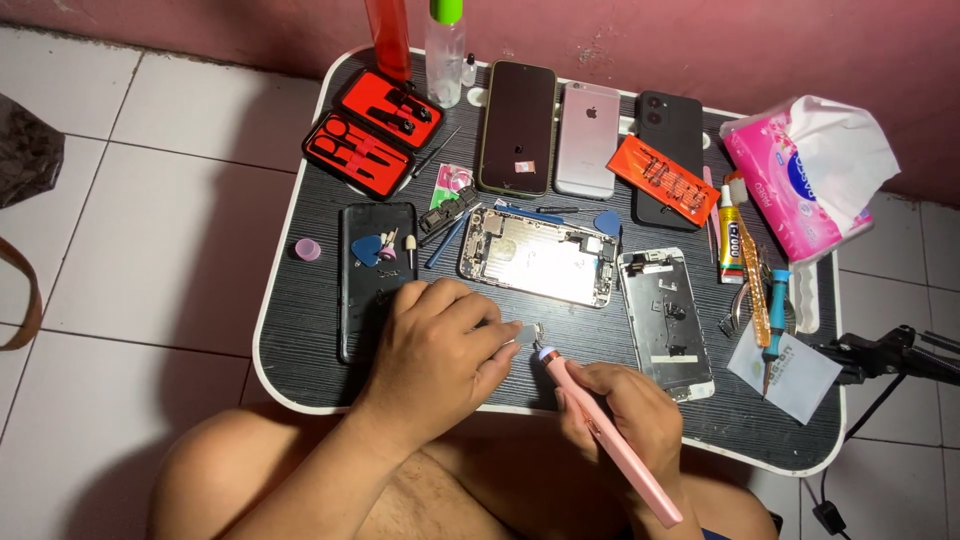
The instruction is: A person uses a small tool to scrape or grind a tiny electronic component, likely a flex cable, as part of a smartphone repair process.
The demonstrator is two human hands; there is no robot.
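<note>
Pinning a small metal part (527, 331) flat under curled left hand (440, 345) fingertips, a person steadies it while the right hand (625, 405), closed around a pink rotary pen tool (610, 435), angles its tip beside it, the opened phone chassis (538, 257) lying just beyond

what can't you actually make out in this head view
- The small silver metal part by the left hand: too small to identify.
- The pink pen-shaped tool in the right hand: its tip is too small to make out.
- The red bottle and clear bottle with green cap: tops cut off by the upper edge.
- The opened phone body: glare washes out its inside.
</note>
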